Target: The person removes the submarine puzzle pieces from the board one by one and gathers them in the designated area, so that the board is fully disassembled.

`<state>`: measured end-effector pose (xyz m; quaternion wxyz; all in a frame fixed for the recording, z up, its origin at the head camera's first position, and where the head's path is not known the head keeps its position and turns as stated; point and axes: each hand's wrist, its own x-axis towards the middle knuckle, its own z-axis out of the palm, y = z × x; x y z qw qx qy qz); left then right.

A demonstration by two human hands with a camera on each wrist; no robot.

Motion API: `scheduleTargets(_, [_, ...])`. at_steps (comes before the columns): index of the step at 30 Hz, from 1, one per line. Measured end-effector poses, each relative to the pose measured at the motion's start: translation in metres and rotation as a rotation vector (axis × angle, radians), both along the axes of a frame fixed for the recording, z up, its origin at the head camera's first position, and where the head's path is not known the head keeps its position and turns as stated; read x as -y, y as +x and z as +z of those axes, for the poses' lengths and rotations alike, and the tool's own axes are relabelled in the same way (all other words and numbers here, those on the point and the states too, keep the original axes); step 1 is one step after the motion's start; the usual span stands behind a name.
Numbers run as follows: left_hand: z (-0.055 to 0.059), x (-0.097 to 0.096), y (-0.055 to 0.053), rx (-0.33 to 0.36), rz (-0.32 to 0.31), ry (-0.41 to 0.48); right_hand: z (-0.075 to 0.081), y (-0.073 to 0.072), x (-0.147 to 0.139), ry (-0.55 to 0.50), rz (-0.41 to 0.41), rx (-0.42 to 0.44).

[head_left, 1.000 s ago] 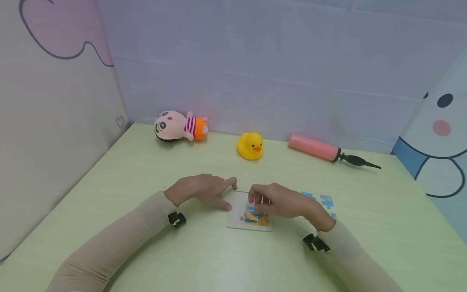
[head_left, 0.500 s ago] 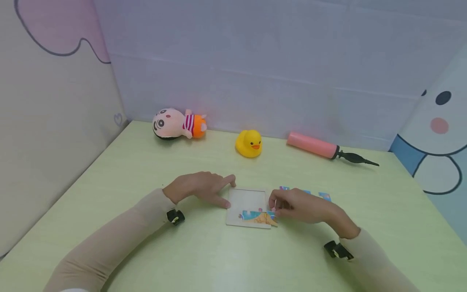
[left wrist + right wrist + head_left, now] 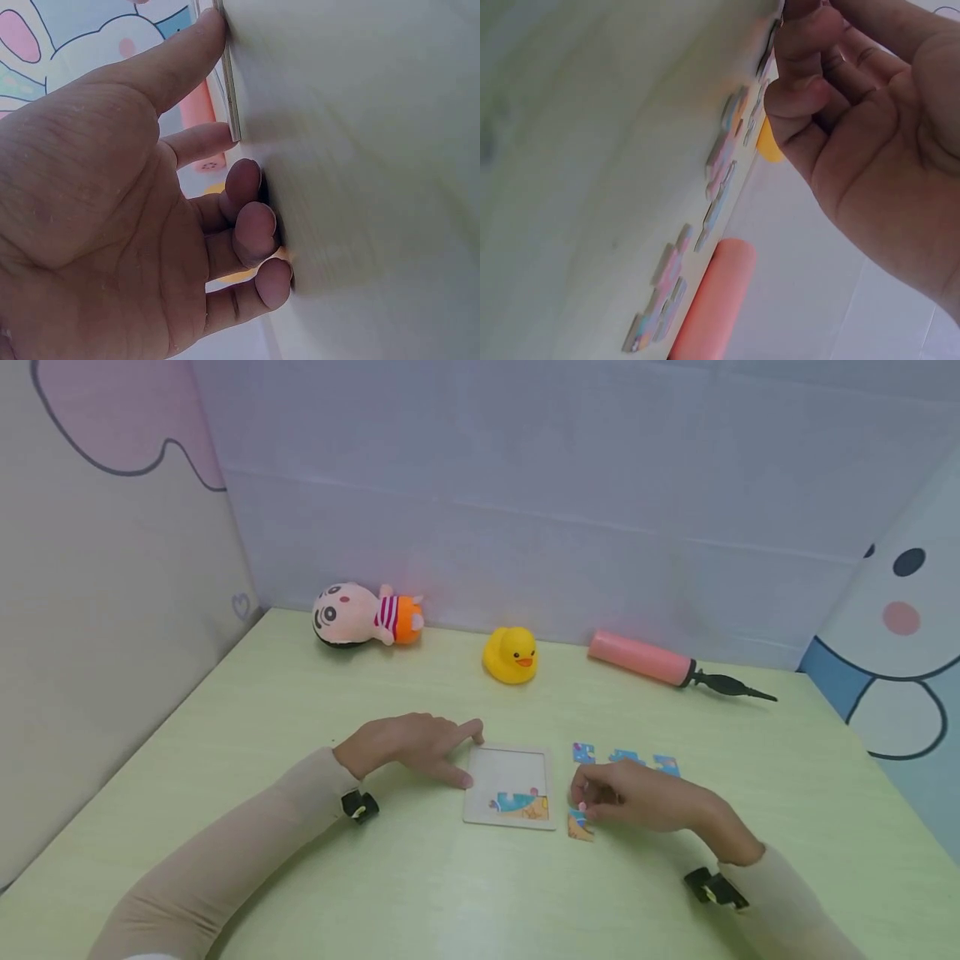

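Observation:
A pale square puzzle tray (image 3: pixel 510 768) lies flat on the table, with joined blue and sandy puzzle pieces (image 3: pixel 517 804) in its lower right part. My left hand (image 3: pixel 422 747) is at the tray's left side, thumb touching that edge and forefinger reaching its upper left corner. In the left wrist view the other fingertips (image 3: pixel 255 225) rest on the tabletop. To the right of the tray, my right hand (image 3: pixel 637 795) pinches a blue and sandy puzzle piece (image 3: pixel 580 825) at the table surface. The right fingertips partly cover that piece.
Loose puzzle pieces (image 3: pixel 582 752) lie beyond the right hand, several showing in the right wrist view. Along the back stand or lie a plush doll (image 3: pixel 367 615), a yellow rubber duck (image 3: pixel 511 656) and a pink hand pump (image 3: pixel 641 658). Walls border the table behind and at the left.
The right hand has moved right, from over the tray to beside it, taking a sandy puzzle piece out of the tray's lower right corner. The left hand has stayed at the tray.

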<state>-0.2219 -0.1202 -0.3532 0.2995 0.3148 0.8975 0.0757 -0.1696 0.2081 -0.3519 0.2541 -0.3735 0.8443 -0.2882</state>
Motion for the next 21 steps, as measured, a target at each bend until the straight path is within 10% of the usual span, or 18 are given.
scheduleTargets(21, [0.0007, 0.0008, 0.0014, -0.012, -0.008, 0.009, 0.0056, -0.0002, -0.0084, 0.017, -0.005, 0.046])
